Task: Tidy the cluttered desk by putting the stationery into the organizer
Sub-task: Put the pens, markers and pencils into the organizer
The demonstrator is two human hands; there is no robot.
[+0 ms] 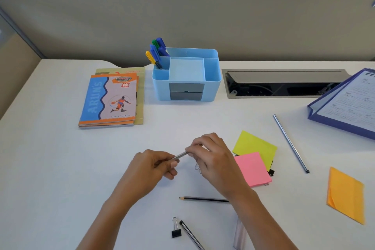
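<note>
— Where's the pen [180, 155]?
— In front of the organizer [213, 81]; your left hand [160, 163] and right hand [213, 156] pinch its ends. Keep one pinch and stand it beside the markers [157, 53].

Cable hatch [284, 84]: open, recessed in the table [60, 168].
Blue folder [324, 123]: right edge, holding a printed sheet [353, 103].
Partition [182, 16]: behind.

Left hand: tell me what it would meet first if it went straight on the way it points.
Probably the right hand, pinching the other end of the grey pencil that the left hand holds; depth is unclear.
</note>
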